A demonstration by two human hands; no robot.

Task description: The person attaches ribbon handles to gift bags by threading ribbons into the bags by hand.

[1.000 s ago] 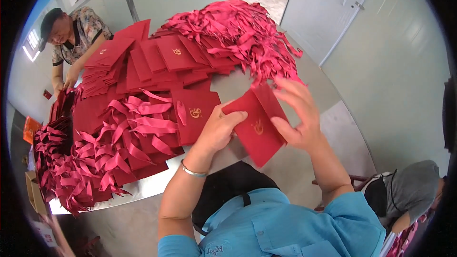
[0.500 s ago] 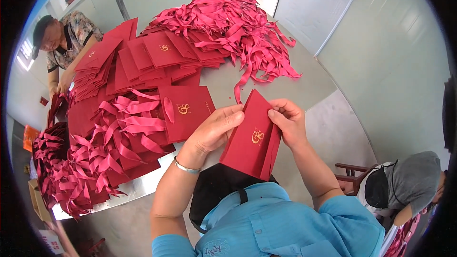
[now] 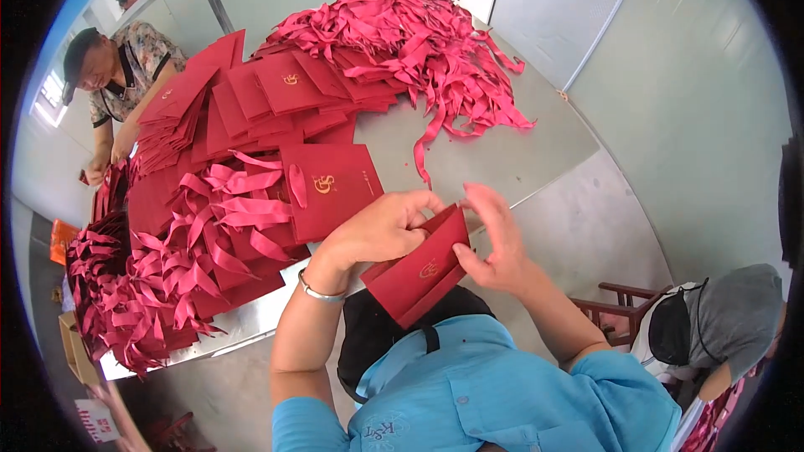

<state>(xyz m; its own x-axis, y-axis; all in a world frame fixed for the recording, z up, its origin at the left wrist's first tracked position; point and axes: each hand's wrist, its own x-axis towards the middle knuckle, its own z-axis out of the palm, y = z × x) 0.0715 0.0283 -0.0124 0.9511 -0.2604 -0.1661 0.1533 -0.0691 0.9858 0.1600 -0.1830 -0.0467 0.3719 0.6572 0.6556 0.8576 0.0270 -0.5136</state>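
Note:
A small red paper gift bag (image 3: 419, 272) with a gold emblem is held tilted in front of my chest, over the table's near edge. My left hand (image 3: 381, 230) grips its upper left edge, with fingertips bent in at its mouth and partly hidden. At the right edge, my right hand (image 3: 500, 243) presses its thumb on the bag's front; its other fingers are raised behind and slightly blurred. Beside my left hand lies a flat red bag (image 3: 352, 180) with a pink ribbon handle. More finished-looking bags with ribbon handles (image 3: 193, 243) overlap to its left.
Stacks of red bags (image 3: 243, 105) cover the table's left part. A heap of loose pink ribbons (image 3: 402, 33) rises at the far side of the grey table (image 3: 494, 159). One co-worker (image 3: 134, 75) handles bags at the far left; another person (image 3: 729, 318) sits at right beside a wooden chair (image 3: 620, 305).
The bag has come lower and tipped, so its front now looks shorter. My left fingers have moved into its mouth, and my right fingers have lifted away from its top edge.

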